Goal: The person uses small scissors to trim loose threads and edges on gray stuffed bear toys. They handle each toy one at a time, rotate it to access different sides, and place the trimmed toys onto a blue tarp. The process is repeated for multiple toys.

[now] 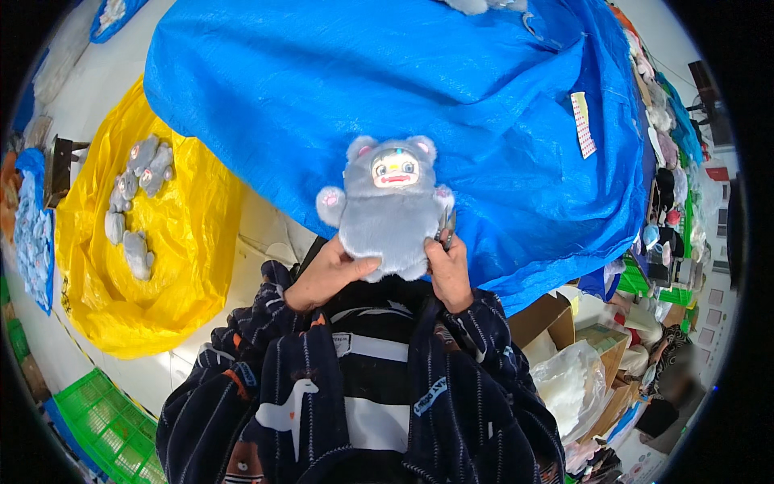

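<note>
A grey plush toy (pixel 385 222) with round ears and a printed doll-like face is held upright, its face toward me, at the near edge of the blue sheet. My left hand (pixel 332 273) grips its lower left side, thumb on the front. The lower right side is pinched by my right hand (pixel 450 270). Small dark metal thread snips (pixel 446 229) also sit in my right hand, blades pointing up beside the toy's arm. The fingers behind the toy are hidden.
A blue plastic sheet (pixel 387 81) covers the surface ahead, with a patterned paper strip (pixel 582 125) on it. At left, a yellow sheet (pixel 89 266) bears several grey plush pieces (pixel 139 254). A green crate (pixel 109 427) stands lower left; an open carton (pixel 542 319) and clear bag (pixel 564 391) lie right.
</note>
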`<state>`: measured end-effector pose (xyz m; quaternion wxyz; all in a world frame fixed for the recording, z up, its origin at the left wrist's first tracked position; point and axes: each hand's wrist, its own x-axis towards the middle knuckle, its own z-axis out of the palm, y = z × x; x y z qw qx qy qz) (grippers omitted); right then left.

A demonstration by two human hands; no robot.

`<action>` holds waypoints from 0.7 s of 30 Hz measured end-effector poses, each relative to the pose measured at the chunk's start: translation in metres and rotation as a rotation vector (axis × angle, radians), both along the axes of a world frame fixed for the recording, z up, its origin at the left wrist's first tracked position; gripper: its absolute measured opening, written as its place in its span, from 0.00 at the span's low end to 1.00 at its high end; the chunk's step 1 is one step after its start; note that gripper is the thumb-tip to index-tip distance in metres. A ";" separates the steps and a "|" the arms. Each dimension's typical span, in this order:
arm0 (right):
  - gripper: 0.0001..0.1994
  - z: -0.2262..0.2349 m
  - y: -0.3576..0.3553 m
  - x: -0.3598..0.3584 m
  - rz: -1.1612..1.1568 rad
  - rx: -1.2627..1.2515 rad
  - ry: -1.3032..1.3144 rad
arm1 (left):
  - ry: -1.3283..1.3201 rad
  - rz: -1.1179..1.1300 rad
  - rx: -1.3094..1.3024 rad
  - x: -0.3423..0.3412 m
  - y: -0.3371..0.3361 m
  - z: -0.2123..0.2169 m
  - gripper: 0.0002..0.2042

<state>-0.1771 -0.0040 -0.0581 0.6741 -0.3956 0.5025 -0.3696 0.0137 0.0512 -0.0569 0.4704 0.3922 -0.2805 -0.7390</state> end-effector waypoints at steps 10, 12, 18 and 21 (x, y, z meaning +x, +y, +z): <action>0.06 0.011 0.004 -0.006 0.007 -0.117 0.024 | 0.048 -0.082 0.090 0.001 0.005 0.000 0.23; 0.08 0.016 0.004 -0.008 0.053 -0.127 0.031 | 0.158 -0.067 0.120 -0.002 0.005 0.001 0.23; 0.12 0.013 0.006 -0.013 0.176 -0.248 0.091 | 0.315 -0.002 0.177 -0.012 -0.005 -0.015 0.30; 0.11 0.026 0.005 -0.013 0.202 -0.234 0.166 | 0.339 0.082 0.132 -0.014 -0.004 -0.011 0.28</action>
